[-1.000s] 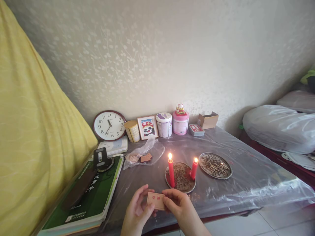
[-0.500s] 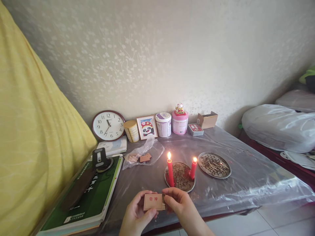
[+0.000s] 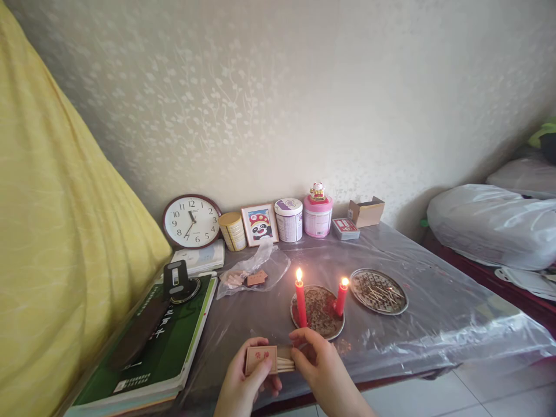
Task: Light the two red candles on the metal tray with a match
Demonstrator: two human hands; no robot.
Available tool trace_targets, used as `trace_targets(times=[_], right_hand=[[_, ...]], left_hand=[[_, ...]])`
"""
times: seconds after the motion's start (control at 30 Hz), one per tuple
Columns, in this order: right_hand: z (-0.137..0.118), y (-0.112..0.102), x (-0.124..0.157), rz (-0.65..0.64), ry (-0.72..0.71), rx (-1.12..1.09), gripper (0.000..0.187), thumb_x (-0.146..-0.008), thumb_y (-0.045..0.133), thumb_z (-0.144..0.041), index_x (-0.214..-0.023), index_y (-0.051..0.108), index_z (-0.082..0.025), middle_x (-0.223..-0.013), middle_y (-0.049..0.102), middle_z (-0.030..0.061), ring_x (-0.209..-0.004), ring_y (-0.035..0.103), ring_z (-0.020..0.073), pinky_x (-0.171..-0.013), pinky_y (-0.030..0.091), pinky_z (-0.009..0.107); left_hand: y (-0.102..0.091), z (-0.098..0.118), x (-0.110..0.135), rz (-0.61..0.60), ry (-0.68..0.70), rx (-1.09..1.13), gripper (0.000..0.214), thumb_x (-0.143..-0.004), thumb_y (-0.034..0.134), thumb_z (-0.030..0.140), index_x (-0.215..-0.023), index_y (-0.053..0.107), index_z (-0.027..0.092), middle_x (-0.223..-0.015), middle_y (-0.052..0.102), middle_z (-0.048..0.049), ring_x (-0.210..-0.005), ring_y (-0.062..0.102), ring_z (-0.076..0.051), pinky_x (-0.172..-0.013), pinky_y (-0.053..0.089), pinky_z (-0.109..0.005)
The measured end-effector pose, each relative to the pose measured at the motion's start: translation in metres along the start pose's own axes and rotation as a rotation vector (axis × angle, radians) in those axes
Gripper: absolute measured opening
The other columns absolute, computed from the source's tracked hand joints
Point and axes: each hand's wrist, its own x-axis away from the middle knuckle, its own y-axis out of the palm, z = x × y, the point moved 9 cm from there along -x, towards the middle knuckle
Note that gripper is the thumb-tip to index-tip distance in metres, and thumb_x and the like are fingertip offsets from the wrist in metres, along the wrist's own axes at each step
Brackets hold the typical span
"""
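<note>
Between my hands, over the table's front edge, is a matchbox (image 3: pixel 260 359) with red characters on its sleeve. My left hand (image 3: pixel 244 376) grips the sleeve, thumb on its face. My right hand (image 3: pixel 324 365) pinches the end of the inner tray (image 3: pixel 285 352), which juts out to the right. Several pale matches (image 3: pixel 285 365) show in the pulled-out part. Just beyond my hands, two lit red candles stand on a round metal lid: a taller candle (image 3: pixel 300 304) at left and a shorter candle (image 3: pixel 341 298) at right.
Used matchsticks lie on a second round metal lid (image 3: pixel 403 307). A plastic bag (image 3: pixel 271 263) with matchboxes is behind my left hand. Green books (image 3: pixel 191 341) are stacked at left, near a yellow curtain (image 3: pixel 65 231). A clock (image 3: pixel 191 221) and tins (image 3: pixel 288 223) line the wall.
The matchbox has been slid open wider. My left hand has moved the sleeve left, away from my right hand, so more of the tray and matches shows.
</note>
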Motion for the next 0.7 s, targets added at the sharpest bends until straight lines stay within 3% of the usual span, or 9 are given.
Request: trace_targets(times=[0.13, 0.3, 0.4, 0.7], right_hand=[[-0.022, 0.004, 0.008, -0.07, -0.152, 0.245, 0.018, -0.082, 0.052, -0.013, -0.085, 0.068, -0.019, -0.097, 0.061, 0.0049, -0.073, 0.062, 0.0142, -0.069, 0.048, 0.024], [-0.018, 0.009, 0.01, -0.114, -0.174, 0.486, 0.022, -0.084, 0.052, -0.012, -0.076, 0.071, -0.02, -0.112, 0.059, 0.0069, -0.082, 0.067, 0.0166, -0.077, 0.049, 0.025], [-0.017, 0.014, 0.011, -0.126, -0.221, 0.583, 0.026, -0.087, 0.05, -0.012, -0.071, 0.069, -0.02, -0.109, 0.061, 0.0065, -0.077, 0.067, 0.0172, -0.074, 0.05, 0.027], [-0.027, 0.018, 0.01, -0.081, -0.291, 0.677, 0.022, -0.092, 0.042, -0.011, -0.082, 0.059, -0.019, -0.098, 0.063, 0.0064, -0.072, 0.065, 0.0171, -0.067, 0.048, 0.026]], left_hand=[[-0.006, -0.004, -0.004, 0.037, 0.005, -0.061, 0.036, -0.067, 0.077, 0.035, -0.093, 0.058, 0.017, -0.06, 0.066, -0.0007, -0.044, 0.06, -0.018, -0.042, 0.045, -0.03], [-0.005, -0.005, -0.003, 0.037, -0.001, -0.121, 0.038, -0.065, 0.077, 0.038, -0.091, 0.058, 0.018, -0.057, 0.066, -0.0001, -0.044, 0.059, -0.019, -0.043, 0.047, -0.031], [-0.003, -0.005, -0.003, 0.026, -0.006, -0.134, 0.036, -0.066, 0.077, 0.036, -0.09, 0.058, 0.018, -0.057, 0.065, 0.0004, -0.043, 0.058, -0.018, -0.043, 0.046, -0.03], [-0.003, -0.012, -0.002, 0.009, -0.031, -0.077, 0.031, -0.07, 0.074, 0.031, -0.092, 0.057, 0.018, -0.062, 0.066, -0.0002, -0.043, 0.058, -0.017, -0.042, 0.046, -0.03]])
